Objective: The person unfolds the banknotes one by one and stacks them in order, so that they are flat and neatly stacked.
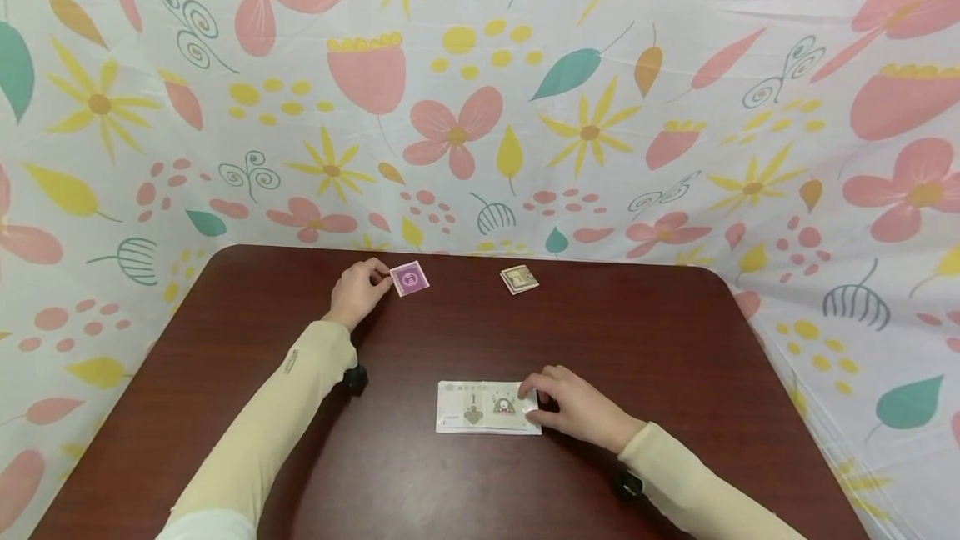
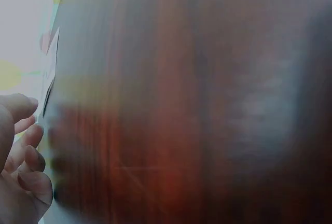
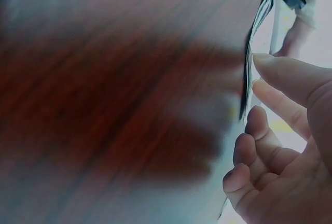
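A small square purple card (image 1: 409, 279) lies near the table's back edge. My left hand (image 1: 358, 292) reaches out to it, thumb and forefinger pinching its left edge; in the left wrist view the card (image 2: 50, 73) shows almost edge-on beyond the fingertips. In front of me lies a stack of pale play-money notes (image 1: 480, 409), the top one printed with a 1 and a cartoon figure. My right hand (image 1: 581, 407) grips the stack's right end between curled forefinger and thumb. From the right wrist, the notes (image 3: 258, 24) appear as thin layered edges.
A small pile of beige cards (image 1: 519, 278) sits at the back of the table, right of the purple card. The dark wooden table (image 1: 637, 332) meets a flower-printed cloth (image 1: 457, 40) along its back edge. Dark wrist cameras sit under both sleeves.
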Demonstrator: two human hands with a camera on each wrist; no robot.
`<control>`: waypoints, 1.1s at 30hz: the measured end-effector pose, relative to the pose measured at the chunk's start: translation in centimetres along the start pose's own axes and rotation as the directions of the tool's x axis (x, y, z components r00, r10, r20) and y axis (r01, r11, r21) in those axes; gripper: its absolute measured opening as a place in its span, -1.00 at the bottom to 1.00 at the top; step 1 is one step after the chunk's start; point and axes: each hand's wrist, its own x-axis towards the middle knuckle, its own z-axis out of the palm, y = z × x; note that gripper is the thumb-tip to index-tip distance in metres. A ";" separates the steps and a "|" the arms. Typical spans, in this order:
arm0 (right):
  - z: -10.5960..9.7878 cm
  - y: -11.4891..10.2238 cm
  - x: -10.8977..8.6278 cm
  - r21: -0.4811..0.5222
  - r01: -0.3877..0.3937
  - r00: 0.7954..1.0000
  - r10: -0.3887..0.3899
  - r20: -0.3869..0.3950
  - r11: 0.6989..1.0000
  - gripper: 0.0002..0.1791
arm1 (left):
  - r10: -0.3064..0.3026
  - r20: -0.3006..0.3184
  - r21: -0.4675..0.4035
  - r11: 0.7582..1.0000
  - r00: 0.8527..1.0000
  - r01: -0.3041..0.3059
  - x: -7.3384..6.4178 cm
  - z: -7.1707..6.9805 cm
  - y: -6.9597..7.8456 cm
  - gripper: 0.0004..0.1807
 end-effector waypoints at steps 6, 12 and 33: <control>0.1 -0.2 0.1 0.001 -0.013 1.000 0.013 0.011 1.000 -0.72 | -0.034 0.023 0.050 0.998 0.999 0.033 1.1 -0.1 -0.2 -0.64; 0.1 -0.2 0.1 -0.006 -0.013 1.000 0.013 0.006 1.000 -0.72 | -0.080 0.069 0.063 0.995 0.994 0.076 1.7 -0.1 0.4 -0.60; -0.1 -0.2 -0.1 -0.020 -0.028 1.000 0.028 0.009 0.999 -0.71 | -0.137 0.082 0.067 0.989 0.987 0.132 1.4 -0.1 1.3 -0.72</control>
